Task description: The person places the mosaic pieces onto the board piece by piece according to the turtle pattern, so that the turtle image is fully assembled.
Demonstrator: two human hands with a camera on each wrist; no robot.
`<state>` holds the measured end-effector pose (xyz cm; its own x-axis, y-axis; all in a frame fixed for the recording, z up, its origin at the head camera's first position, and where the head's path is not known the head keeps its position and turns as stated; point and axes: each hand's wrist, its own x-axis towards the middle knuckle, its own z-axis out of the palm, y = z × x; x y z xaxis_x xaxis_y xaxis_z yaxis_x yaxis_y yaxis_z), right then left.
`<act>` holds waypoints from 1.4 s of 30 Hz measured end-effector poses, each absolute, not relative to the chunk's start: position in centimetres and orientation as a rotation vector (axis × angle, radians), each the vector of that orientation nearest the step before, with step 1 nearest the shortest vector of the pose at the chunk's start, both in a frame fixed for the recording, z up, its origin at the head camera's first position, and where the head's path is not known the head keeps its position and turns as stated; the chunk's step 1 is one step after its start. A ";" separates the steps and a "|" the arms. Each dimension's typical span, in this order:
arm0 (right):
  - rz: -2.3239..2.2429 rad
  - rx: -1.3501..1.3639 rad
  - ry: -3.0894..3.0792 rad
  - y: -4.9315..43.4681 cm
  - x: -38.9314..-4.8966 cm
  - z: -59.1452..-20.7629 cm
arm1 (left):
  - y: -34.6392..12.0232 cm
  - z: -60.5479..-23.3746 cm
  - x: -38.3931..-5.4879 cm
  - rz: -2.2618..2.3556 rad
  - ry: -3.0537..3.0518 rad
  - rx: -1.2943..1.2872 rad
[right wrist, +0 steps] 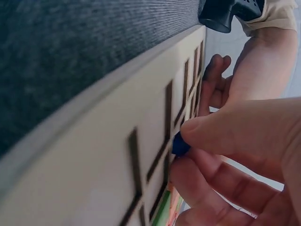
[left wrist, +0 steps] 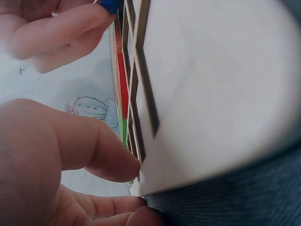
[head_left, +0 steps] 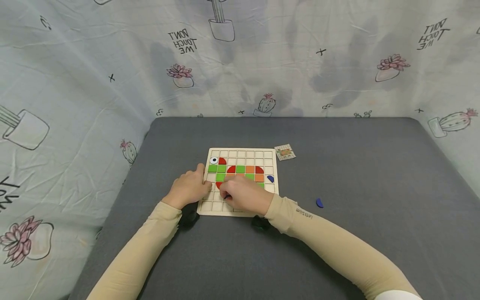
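A pale wooden grid board (head_left: 260,155) lies on the grey table. My left hand (head_left: 189,187) holds its left edge, the thumb on the face and the fingers along the side. Over the lower middle of the board, my right hand (head_left: 245,193) pinches a small blue piece (right wrist: 180,145) between thumb and finger, close to the grid. Green, orange and red pieces fill several cells, partly hidden by that hand. A white eye piece (head_left: 213,160) sits near the top left corner. One blue half-round piece (head_left: 270,178) lies at the board's right side.
Another blue half-round piece (head_left: 319,203) lies on the grey table (head_left: 375,175), right of the board. A small pattern card (head_left: 285,152) touches or nearly touches the board's top right corner. A printed curtain (head_left: 247,62) hangs behind and to the left.
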<state>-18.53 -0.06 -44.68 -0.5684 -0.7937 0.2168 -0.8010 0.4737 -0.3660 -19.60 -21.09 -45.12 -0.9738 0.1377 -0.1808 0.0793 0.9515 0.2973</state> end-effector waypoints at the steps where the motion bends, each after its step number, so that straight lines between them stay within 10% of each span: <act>1: 0.676 1.453 -2.688 -0.1 -18.6 -44.7 | -21.1 -45.1 -19.6 0.429 2.906 0.164; 42: 0.743 1.319 -2.781 1.5 -18.3 -44.3 | -21.0 -45.4 -19.6 0.437 2.917 0.167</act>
